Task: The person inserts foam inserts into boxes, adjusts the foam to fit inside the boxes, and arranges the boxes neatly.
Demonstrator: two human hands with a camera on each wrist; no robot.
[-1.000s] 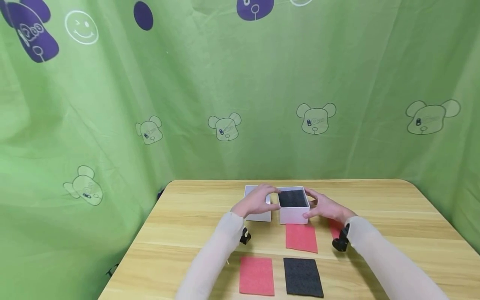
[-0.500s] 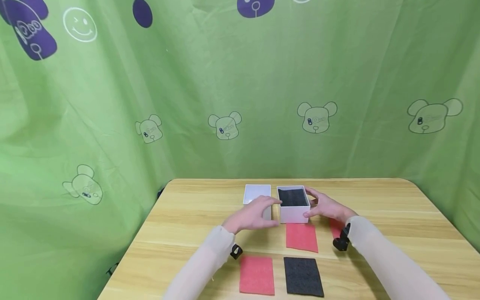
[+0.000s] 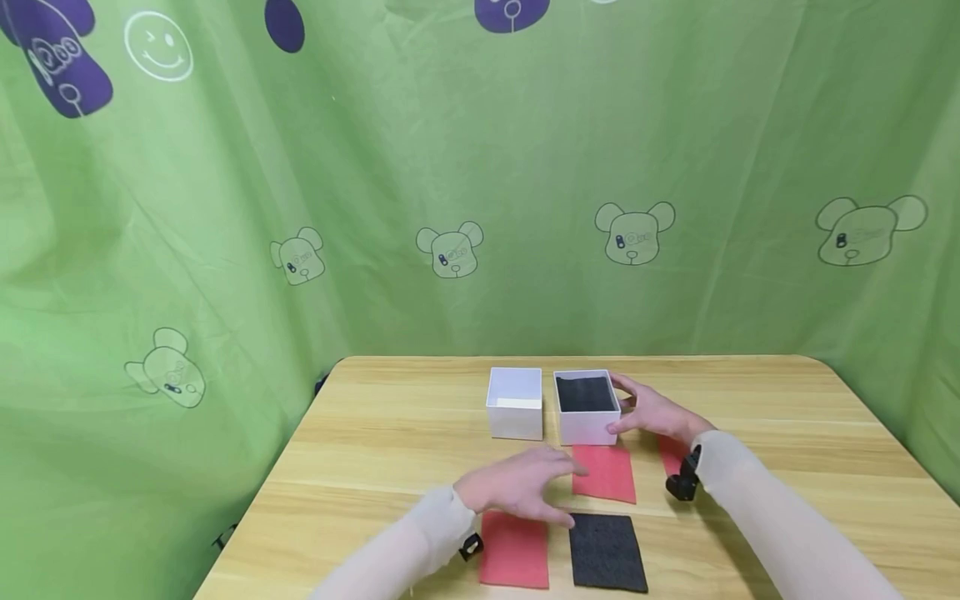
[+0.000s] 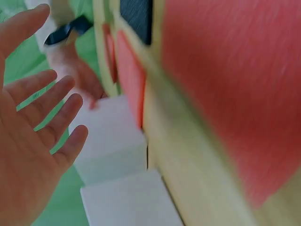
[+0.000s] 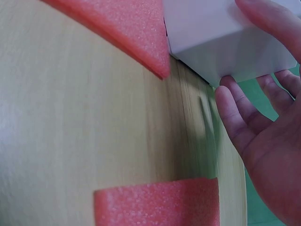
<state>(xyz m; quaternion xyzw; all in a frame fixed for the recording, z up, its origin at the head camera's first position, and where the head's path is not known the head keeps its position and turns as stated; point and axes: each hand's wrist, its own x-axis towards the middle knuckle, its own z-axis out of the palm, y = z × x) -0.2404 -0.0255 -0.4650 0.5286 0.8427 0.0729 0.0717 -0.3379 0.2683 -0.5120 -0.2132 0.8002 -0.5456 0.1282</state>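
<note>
"Who has the box?"

"The right hand [image 3: 651, 412] grips a white box [image 3: 588, 430] toward the far side of a wooden counter [image 3: 360, 450], thumb on its front face, fingers round the right side. A black sheet [image 3: 585, 396] sits inside the open top."

"And the left hand [image 3: 517, 483]?"

"It hangs over the near part of the counter, fingers spread, above the top of a red sheet [image 3: 513, 562], thumb near the corner of a second black sheet [image 3: 609, 558]. Those two lie side by side, a narrow gap between them."

"What surrounds the box?"

"A second white box [image 3: 516, 423], open-topped, stands just to its left, the two apart. Another red sheet [image 3: 607, 479] lies flat directly in front, and a third red sheet [image 3: 670, 454] shows partly hidden beneath the right wrist."

"And behind the counter?"

"A green curtain [image 3: 525, 125] printed with bear heads, and pale sleeves [image 3: 787, 517] reaching in from this side"
</note>
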